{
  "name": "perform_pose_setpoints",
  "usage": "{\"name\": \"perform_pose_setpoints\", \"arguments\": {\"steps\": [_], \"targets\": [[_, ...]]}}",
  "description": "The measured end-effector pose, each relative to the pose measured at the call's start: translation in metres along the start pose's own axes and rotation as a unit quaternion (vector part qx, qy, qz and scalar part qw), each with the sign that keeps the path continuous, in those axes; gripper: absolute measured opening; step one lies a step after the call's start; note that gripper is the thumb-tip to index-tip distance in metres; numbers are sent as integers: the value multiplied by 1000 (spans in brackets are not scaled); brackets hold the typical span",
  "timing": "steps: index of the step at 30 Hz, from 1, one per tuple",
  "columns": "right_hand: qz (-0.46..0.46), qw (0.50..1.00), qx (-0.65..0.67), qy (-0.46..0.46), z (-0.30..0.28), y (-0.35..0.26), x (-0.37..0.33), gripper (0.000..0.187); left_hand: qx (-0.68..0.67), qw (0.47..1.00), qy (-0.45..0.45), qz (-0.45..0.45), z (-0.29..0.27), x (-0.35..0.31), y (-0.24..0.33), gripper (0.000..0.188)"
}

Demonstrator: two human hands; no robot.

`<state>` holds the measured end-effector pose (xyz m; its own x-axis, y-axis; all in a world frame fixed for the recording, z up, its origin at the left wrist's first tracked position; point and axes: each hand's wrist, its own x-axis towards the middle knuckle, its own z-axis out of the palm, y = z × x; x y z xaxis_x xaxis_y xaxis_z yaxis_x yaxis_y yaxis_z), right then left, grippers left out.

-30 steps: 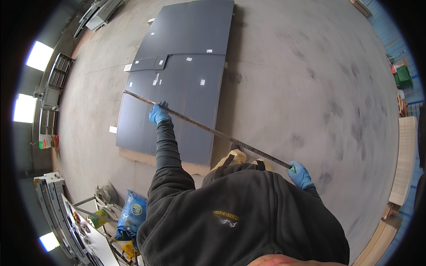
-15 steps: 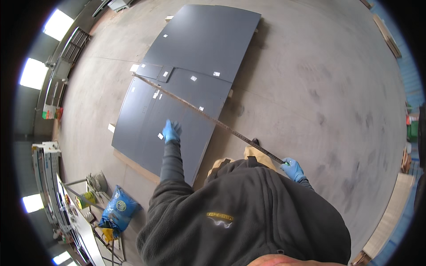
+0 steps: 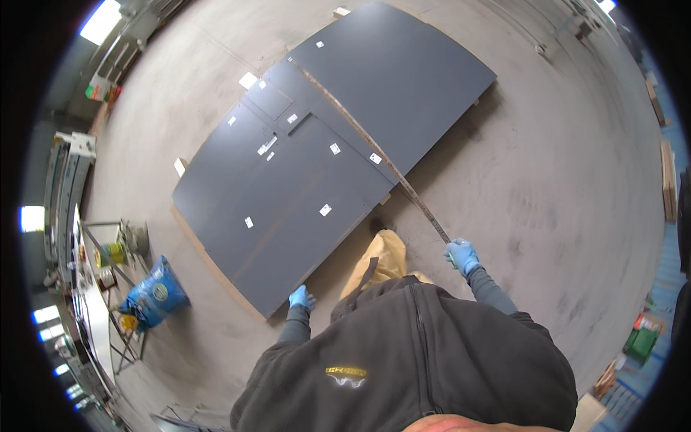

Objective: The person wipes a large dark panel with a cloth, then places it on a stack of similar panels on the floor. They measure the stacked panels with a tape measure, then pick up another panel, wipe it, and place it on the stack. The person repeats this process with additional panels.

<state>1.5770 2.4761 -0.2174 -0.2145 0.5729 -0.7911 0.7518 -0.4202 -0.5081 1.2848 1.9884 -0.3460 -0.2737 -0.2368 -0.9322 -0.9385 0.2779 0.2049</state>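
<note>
My right hand (image 3: pixel 462 255), in a blue glove, grips the near end of a long thin metal strip (image 3: pixel 374 158) that stretches away over dark grey panels (image 3: pixel 317 165) lying flat on the concrete floor. My left hand (image 3: pixel 301 297), also in a blue glove, has nothing in it and hangs by the near corner of the panels, its fingers loosely curled. Small white stickers dot the panels. My dark fleece jacket fills the bottom of the view, with tan trousers below it.
A blue sack (image 3: pixel 154 295) lies on the floor at the left beside a workbench (image 3: pixel 90 288) with tins and tools. Wooden boards (image 3: pixel 669 180) line the right wall. A green crate (image 3: pixel 640 344) sits at the lower right.
My left hand has let go of the metal strip and dropped to my side. The strip has swung right and now points away from me, held by the right hand alone.
</note>
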Motion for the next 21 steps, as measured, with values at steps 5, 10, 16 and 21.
{"name": "perform_pose_setpoints", "arguments": {"steps": [5, 10, 16, 21], "targets": [[62, 996, 24, -51, 3, -101, 93, 19, 26, 977, -121, 174, 139, -44, 63, 18], [66, 993, -27, -97, 16, -185, 196, 18, 56, 959, -155, 231, 249, -80, 100, 41], [53, 985, -80, -142, 62, -285, 338, 19, 152, 959, -17, 239, 312, -101, 86, 39], [6, 988, -86, -131, 111, -354, 441, 12, 188, 970, 57, 146, 373, -95, 63, 45]]}}
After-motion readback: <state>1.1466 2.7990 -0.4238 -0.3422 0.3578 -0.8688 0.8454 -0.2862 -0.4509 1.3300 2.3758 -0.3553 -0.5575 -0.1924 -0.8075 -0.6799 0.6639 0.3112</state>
